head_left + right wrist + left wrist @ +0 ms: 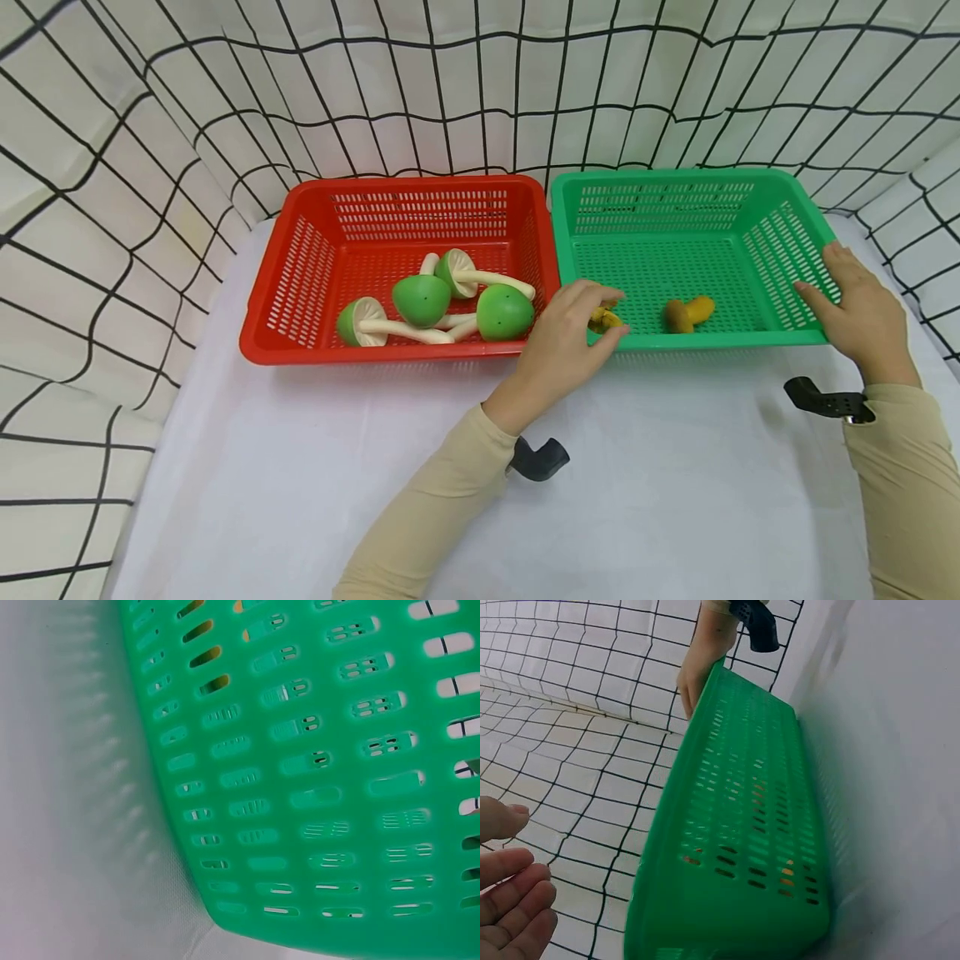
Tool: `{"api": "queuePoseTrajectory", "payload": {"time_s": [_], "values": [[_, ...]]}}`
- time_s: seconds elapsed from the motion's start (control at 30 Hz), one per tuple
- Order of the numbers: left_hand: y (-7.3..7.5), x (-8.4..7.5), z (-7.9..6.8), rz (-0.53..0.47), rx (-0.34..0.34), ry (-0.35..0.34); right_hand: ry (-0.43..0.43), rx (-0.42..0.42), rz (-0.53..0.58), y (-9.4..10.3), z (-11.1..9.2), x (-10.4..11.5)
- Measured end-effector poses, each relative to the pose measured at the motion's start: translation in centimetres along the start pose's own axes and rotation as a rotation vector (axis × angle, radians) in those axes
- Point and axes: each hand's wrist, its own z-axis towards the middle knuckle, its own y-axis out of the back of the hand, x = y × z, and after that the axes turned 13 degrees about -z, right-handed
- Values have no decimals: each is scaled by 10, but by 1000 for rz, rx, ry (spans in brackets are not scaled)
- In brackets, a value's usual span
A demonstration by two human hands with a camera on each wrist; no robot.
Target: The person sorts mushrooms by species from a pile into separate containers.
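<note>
My left hand (564, 332) reaches over the near left corner of the green basket (675, 340), thumb and fingers apart. In the head view a yellow piece (604, 320) in the basket shows in the gap, partly covered by the hand. The left wrist view shows the left hand's fingers (517, 907) above rim level with nothing between them and the thumb. My right hand (862, 312) rests on the green basket's right rim, thumb pointing inward. Near the front wall inside lies a small toy mushroom (688, 313) with a brown cap and yellow stem.
A red basket (427, 353) stands directly left of the green one, holding several toy mushrooms (504, 312) with green caps and white stems. Black netting (480, 112) over white cloth rises behind and at both sides. White cloth (637, 483) covers the table.
</note>
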Motion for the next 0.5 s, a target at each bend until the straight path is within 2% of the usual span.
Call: {"api": "queuePoseTrajectory", "payload": {"time_s": [0.3,0.5], "values": [[45,4,2,-27,7,14,53,25,15,-1,4,-7],[91,13,5,46,-36,57,46,-9,18,16,8,1]]}}
